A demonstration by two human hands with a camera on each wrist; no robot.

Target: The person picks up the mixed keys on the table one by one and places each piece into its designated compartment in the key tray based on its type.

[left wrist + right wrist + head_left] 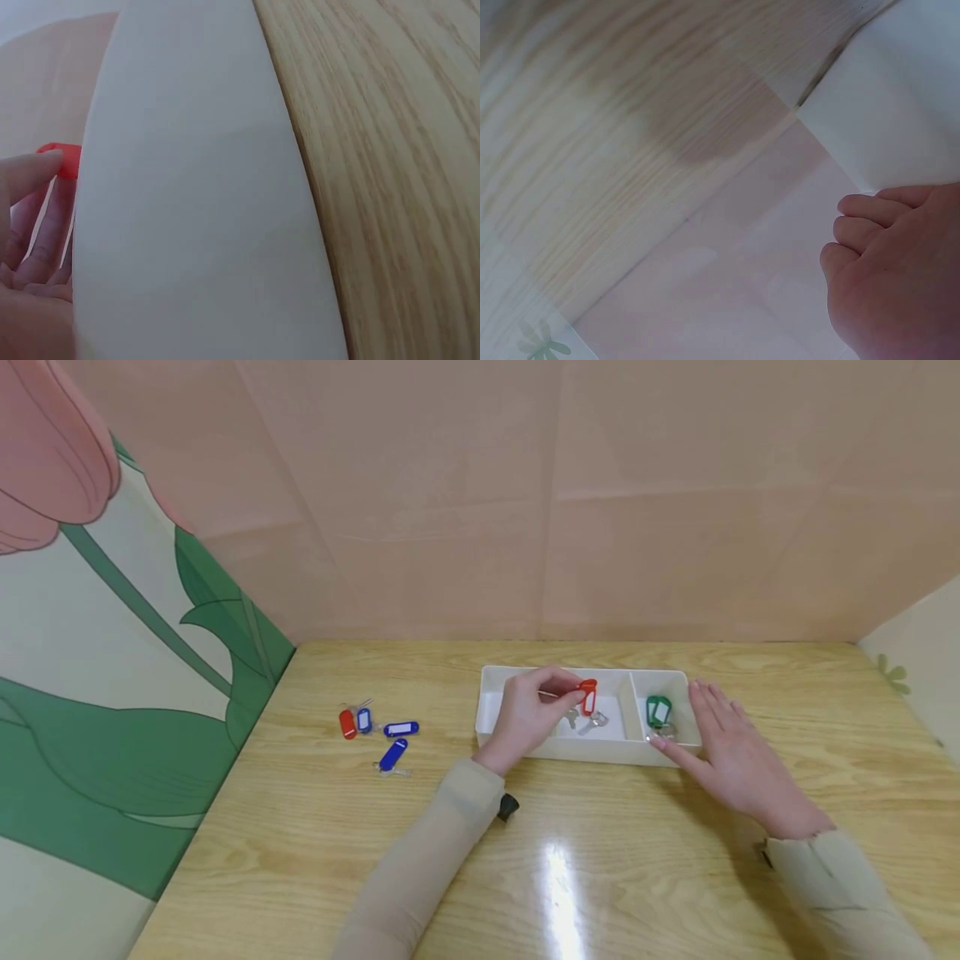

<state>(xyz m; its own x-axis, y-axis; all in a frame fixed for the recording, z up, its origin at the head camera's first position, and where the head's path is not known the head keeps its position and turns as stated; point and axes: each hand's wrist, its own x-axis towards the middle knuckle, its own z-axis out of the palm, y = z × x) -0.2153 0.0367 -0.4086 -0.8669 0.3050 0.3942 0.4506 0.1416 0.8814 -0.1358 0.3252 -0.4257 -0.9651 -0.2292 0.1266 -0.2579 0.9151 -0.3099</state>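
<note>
In the head view, my left hand [531,710] reaches into a white divided box [600,750] and pinches a red key tag [589,697] between thumb and fingers. Silver keys [596,722] show just below that tag, over the box floor. The left wrist view catches the red tag [69,160] at my fingertips, behind the tall white box wall [187,180]. My right hand [738,760] lies along the box's right end with straight fingers, its thumb at the front rim. Green key tags [659,712] with keys lie in the right compartment.
On the wooden table [300,843], left of the box, lie a red key tag [347,724] and several blue key tags [393,754] with keys. A pinkish covered wall [547,527] rises behind the table, and a flower-patterned panel [112,727] stands at the left.
</note>
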